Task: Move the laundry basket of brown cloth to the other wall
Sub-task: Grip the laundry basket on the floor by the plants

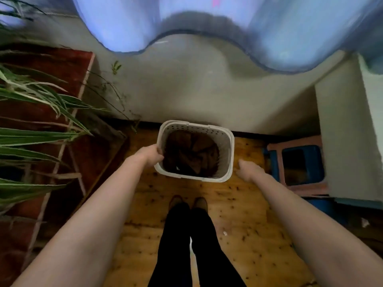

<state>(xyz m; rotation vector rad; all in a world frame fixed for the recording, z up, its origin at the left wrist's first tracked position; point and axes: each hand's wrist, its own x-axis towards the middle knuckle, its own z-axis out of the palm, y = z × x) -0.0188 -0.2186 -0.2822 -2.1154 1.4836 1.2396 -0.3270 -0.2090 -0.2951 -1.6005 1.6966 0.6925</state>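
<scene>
No readable text, labels, brands, numbers or signs anywhere in view.

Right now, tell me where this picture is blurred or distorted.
Head view: wide-angle lens bends the wall and curtain into curves; right hand smeared by motion blur; left hand and laundry basket fairly sharp; brown cloth dark in shadow.

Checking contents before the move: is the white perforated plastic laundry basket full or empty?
Partly filled: crumpled brown cloth lies low in the white perforated plastic laundry basket, well below its rim.
</scene>
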